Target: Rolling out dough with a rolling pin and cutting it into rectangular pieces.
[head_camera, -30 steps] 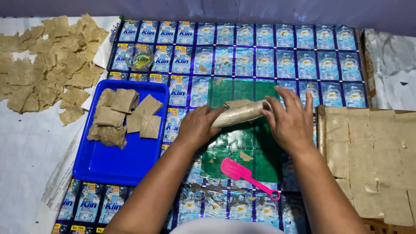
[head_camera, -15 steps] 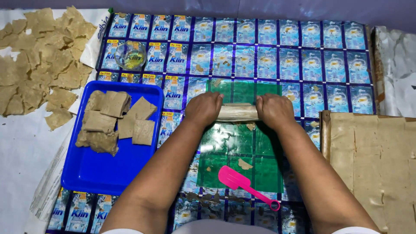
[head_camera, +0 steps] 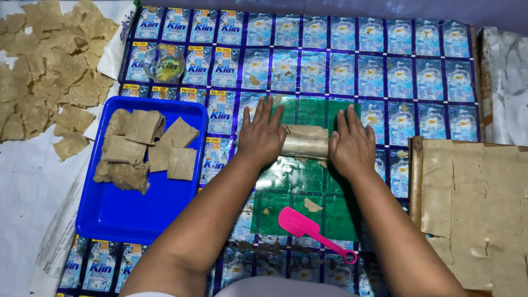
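As the left hand (head_camera: 263,136) & right hand (head_camera: 352,144) press flat, fingers open, the dough roll (head_camera: 306,143) seems soft, tearable; better handled at both ends.

surface: mat (head_camera: 385,60) of joined blue sachet wrappers | left: white sheet (head_camera: 27,192) | right: crinkled pale sheet (head_camera: 506,82) | far edge: grey strip | light: even, overhead

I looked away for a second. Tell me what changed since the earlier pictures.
Both hands, left hand and right hand, went from cupping the roller to lying flat at its ends, fingers stretched forward. The blue tray and pink spatula stayed put.
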